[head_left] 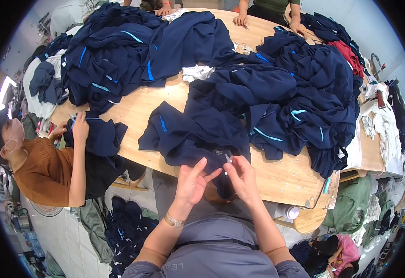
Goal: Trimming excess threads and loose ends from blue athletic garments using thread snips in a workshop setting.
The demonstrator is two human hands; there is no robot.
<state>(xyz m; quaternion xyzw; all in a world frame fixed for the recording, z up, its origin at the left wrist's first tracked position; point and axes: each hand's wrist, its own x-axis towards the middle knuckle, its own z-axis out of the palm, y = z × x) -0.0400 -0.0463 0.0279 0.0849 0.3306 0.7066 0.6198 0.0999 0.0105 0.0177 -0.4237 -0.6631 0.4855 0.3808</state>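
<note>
A navy-blue garment [202, 139] with a light-blue strip lies crumpled at the table's near edge, part of it hanging over toward my lap. My left hand [192, 184] is palm up just in front of it, thumb and fingers apart, holding nothing. Close by on the right, my right hand [242, 180] is closed around small thread snips [228, 160]. Their pale, pointed blades show above the fingers, over the dark cloth. Most of the tool is hidden in the hand.
Heaped navy garments cover the wooden table [290, 178] at far left [114, 55] and right [304, 88]. A masked co-worker [49, 167] handles navy cloth at left. Other people's hands [240, 20] rest at the far edge. A white lidded container [289, 212] stands below the table.
</note>
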